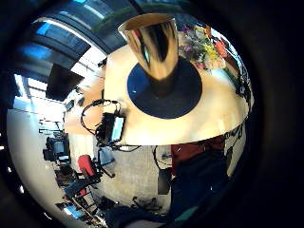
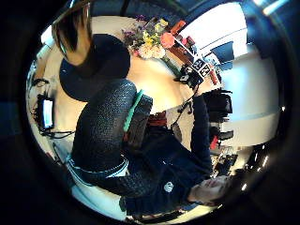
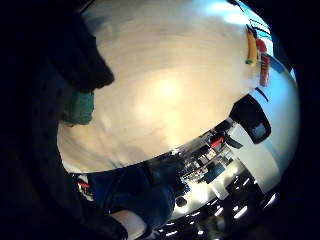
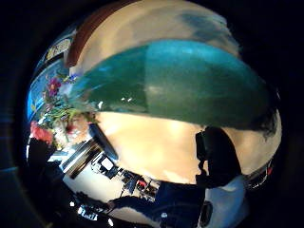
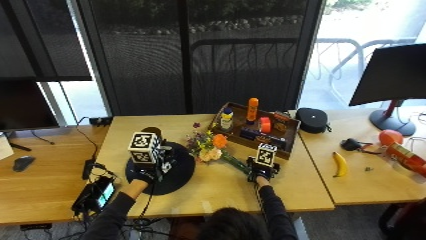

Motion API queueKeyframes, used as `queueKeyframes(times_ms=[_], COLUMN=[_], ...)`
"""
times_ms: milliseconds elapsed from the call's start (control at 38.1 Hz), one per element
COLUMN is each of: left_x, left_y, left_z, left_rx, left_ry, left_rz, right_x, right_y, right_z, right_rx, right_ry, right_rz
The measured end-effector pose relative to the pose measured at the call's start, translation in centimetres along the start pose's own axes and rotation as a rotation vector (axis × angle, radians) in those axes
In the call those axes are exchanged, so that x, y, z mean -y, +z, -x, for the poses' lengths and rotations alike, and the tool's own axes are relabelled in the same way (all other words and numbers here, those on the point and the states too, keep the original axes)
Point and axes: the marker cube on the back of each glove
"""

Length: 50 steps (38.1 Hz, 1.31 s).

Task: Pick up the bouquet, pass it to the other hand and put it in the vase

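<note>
A person sits at a wooden table [image 5: 219,192], both forearms reaching up over it. On it, before the left arm, lies a round dark mat [image 5: 174,176], and a shiny vase [image 1: 154,45] stands upright on the mat; in the outside view most of the vase is hidden behind the left hand, only its dark rim showing. A brown tray [image 5: 287,131] of bottles and small items sits toward the back of the table, to the right of the mat.

The bouquet [image 5: 208,146] lies on the table between mat and tray, its flower heads, orange, yellow and purple, near the mat's edge and its green stems running toward the right hand [image 5: 261,172].

The right hand is at the stem end, and the right thumb side palm view is largely filled by a green wrapped stem [image 4: 190,85] lying close across the palm; whether the fingers have curled round it cannot be told. The left hand [image 5: 145,171] hovers over the mat just in front of the vase and holds nothing, its curled gloved finger showing in the thumb side palm view.

A banana [image 5: 340,164] lies on the neighbouring table to the right.
</note>
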Motion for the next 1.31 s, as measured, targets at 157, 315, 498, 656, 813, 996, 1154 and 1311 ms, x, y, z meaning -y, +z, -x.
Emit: queueKeyframes(times_ms=[157, 315, 498, 656, 813, 996, 1154, 1311], left_x=[-0.5, -0.8, -0.7, -0.1, 1.0, 2.6, 4.9, 6.5], left_y=[-0.2, -0.1, -0.2, 0.6, 1.3, 0.7, -0.9, -1.8], left_z=[-0.7, -1.1, -1.0, -0.8, -1.7, -5.0, -8.5, -11.6], left_rx=[-0.005, 0.002, 0.007, 0.006, -0.055, -0.376, -0.806, -1.15], left_ry=[0.006, 0.018, 0.021, -0.001, 0.021, 0.075, 0.093, 0.069], left_rz=[0.013, 0.011, 0.008, 0.053, 0.089, 0.186, 0.25, 0.326], right_x=[-1.1, -0.4, -0.1, 0.5, -1.0, -4.3, -5.5, -8.7], right_y=[0.7, 1.3, 1.8, 1.4, -1.4, -5.7, -7.9, -8.8], right_z=[0.3, 1.0, 0.9, 1.2, 3.1, 3.2, 5.9, 9.0], right_rx=[0.007, 0.128, 0.245, 0.472, 0.765, 0.839, 1.025, 1.143], right_ry=[0.081, 0.042, 0.095, 0.039, -0.208, -0.017, -0.334, -0.541], right_rz=[-0.063, -0.09, -0.066, -0.069, -0.059, -0.106, -0.11, -0.042])
